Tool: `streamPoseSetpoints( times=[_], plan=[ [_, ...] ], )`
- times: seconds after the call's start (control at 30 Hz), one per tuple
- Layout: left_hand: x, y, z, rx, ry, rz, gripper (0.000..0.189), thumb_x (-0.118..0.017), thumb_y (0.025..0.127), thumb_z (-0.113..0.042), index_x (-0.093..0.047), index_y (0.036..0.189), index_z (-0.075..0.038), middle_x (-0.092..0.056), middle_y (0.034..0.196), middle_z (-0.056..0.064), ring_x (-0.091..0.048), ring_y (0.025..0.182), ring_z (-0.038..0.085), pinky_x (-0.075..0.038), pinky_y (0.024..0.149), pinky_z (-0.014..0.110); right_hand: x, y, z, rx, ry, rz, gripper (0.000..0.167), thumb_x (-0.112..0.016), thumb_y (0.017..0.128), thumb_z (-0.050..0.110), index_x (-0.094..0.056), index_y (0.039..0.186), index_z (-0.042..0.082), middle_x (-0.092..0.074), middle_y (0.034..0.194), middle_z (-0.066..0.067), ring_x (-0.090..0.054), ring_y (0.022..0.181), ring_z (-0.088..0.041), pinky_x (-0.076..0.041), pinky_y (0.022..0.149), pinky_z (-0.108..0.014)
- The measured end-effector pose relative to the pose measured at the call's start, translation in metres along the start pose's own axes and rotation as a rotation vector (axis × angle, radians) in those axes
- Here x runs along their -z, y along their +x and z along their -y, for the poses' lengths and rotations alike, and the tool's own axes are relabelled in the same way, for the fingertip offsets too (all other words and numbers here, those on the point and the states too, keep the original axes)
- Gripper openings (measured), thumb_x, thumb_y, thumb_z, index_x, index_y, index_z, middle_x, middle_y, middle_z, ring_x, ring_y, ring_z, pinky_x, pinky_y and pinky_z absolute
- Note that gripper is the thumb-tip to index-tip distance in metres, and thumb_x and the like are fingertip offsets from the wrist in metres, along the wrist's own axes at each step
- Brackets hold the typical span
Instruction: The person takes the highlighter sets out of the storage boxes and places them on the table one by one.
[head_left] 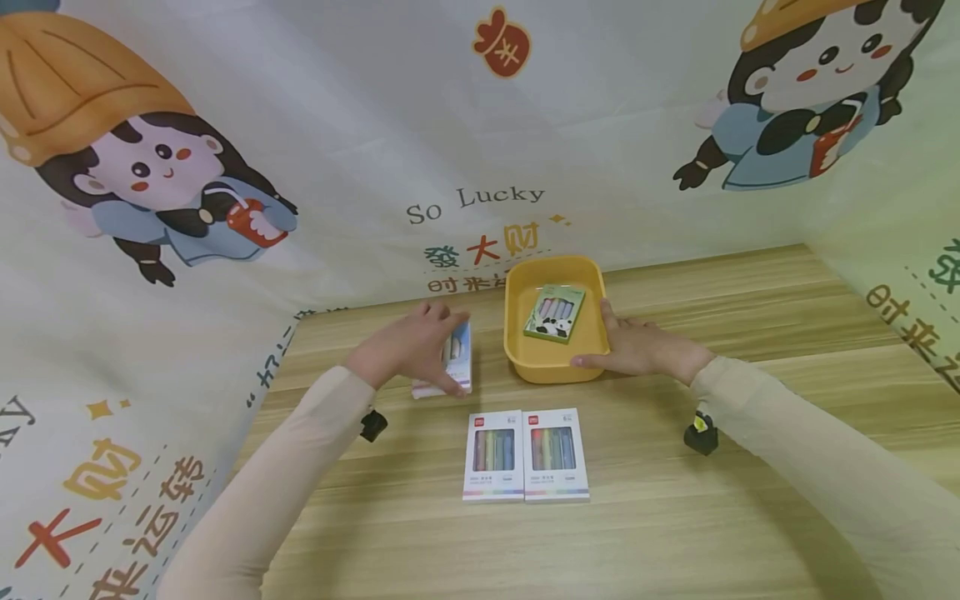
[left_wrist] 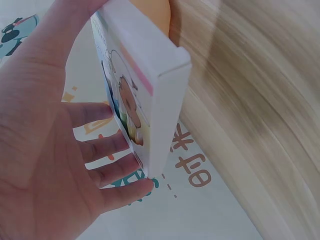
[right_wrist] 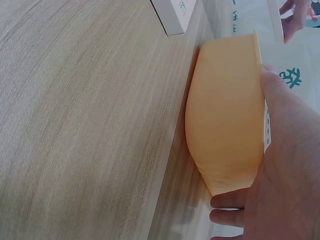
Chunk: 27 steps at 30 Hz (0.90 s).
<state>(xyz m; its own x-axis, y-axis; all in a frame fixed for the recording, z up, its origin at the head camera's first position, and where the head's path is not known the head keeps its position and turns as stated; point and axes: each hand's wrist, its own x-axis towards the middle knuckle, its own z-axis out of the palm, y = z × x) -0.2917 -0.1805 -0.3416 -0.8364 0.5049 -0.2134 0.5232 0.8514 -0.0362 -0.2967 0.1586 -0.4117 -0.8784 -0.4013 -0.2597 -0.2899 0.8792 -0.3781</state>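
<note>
On the left, the left hand point(head_left: 408, 346) pinches one box point(head_left: 461, 354) between thumb and fingers, the box's long axis roughly 12 to 6 o'clock, with the one tray point(head_left: 551, 374) near it at about 3 o'clock. Two white boxes point(head_left: 493, 458) lie side by side on the desk point(head_left: 637, 517), between 4 and 5 o'clock from that hand. One green box point(head_left: 555, 315) lies in the tray, pointing toward 1 o'clock, and the right hand point(head_left: 641, 346), nearer the tray, is spread against its 3 o'clock side.
</note>
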Motion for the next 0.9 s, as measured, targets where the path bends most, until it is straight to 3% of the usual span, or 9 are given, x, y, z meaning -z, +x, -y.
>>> streamPoseSetpoints(
  times=[0.9],
  plan=[
    [-0.022, -0.029, -0.002, 0.007, -0.033, -0.003, 0.125, -0.085, 0.059, -0.065, -0.028, 0.156, -0.011, -0.046, 0.141, 0.015, -0.044, 0.121, 0.031, -0.052, 0.100, 0.047, 0.000, -0.001, 0.001, 0.008, 0.005, -0.010, 0.120, -0.042, 0.089, 0.077, 0.014, 0.153, -0.007, -0.022, 0.158, -0.034, -0.027, 0.142, -0.057, -0.021, 0.116, -0.072]
  ],
)
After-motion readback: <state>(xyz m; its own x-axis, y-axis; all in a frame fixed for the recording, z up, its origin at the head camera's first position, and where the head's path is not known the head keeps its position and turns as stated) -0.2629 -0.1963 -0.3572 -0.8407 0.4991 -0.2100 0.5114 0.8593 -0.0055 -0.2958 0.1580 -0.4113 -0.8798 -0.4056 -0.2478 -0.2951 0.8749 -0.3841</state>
